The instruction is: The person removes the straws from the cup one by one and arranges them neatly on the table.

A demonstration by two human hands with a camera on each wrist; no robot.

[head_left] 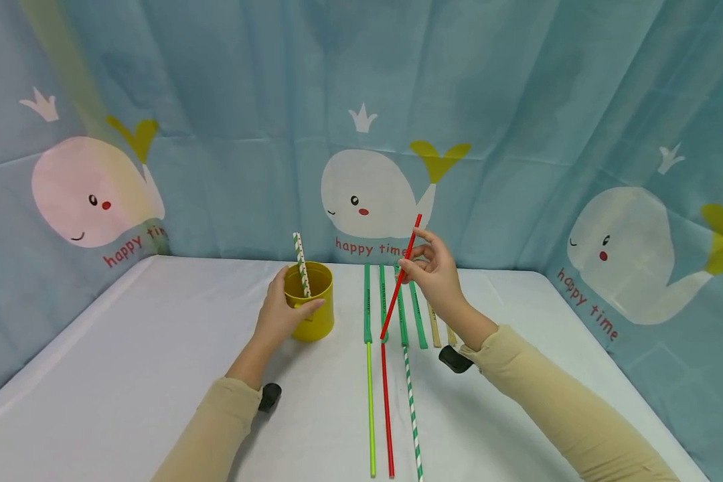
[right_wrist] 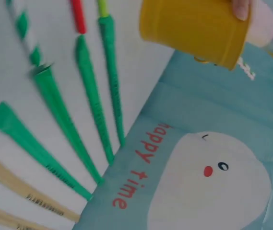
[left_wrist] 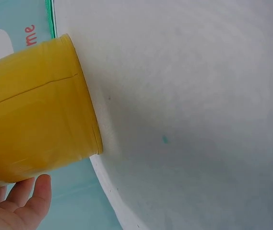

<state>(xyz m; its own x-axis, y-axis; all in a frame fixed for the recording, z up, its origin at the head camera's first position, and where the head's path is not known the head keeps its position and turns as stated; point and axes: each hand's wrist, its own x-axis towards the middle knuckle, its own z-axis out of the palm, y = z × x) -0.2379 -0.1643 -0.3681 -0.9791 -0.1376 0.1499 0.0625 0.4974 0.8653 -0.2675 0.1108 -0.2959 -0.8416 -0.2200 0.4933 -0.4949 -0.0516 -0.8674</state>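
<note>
My left hand (head_left: 275, 314) grips the left side of a yellow bucket (head_left: 318, 320), thumb in front. In the left wrist view, the curled fingers (left_wrist: 41, 196) are beside the bucket wall. Inside the bucket lean green-and-white patterned straws (head_left: 302, 264); their exact number is unclear. Over the sleeves on the right, my right hand (head_left: 438, 274) pinches a red straw (head_left: 391, 306) near its upper part, tilted with its lower end toward me. The right wrist view shows neither the right hand's grip nor the held straw clearly.
Green printed paper sleeves (head_left: 367, 304) lie in a row, with tan sleeves (head_left: 434, 327) to their right. From the near ends run a lime straw (head_left: 371, 408), a red straw (head_left: 387, 408) and a green-and-white striped straw (head_left: 412, 415). A whale-print curtain (head_left: 265, 134) hangs behind the white table (head_left: 126, 375).
</note>
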